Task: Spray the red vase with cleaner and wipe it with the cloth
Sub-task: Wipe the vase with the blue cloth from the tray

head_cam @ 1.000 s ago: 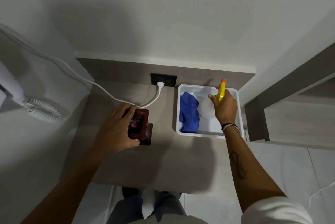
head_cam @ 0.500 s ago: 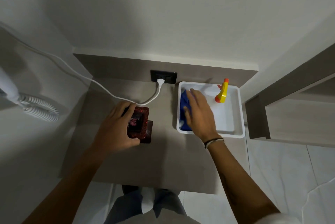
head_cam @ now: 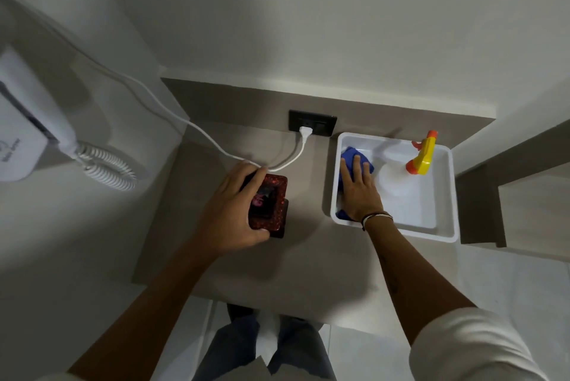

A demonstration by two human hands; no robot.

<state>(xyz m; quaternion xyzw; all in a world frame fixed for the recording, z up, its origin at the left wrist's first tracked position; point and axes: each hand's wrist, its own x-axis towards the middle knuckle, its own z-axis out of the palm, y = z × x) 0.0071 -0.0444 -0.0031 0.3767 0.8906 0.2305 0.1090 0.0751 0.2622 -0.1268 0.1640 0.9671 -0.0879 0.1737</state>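
Left hand (head_cam: 229, 214) grips the red vase (head_cam: 267, 202); a white cord (head_cam: 212, 144) lies at its 12 o'clock. Right hand (head_cam: 359, 191) lies flat, fingers spread, on the blue cloth (head_cam: 351, 157) in the white tray (head_cam: 444, 195) at 3 o'clock, with the spray bottle (head_cam: 422, 154) standing beside it.

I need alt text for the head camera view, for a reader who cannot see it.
The left hand grips a red vase on a grey counter, while the right hand rests flat on a blue cloth in a white tray. A spray bottle stands in that tray.

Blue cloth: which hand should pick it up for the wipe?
Right. The right hand already lies on the blue cloth in the white tray, while the left hand grips the red vase.
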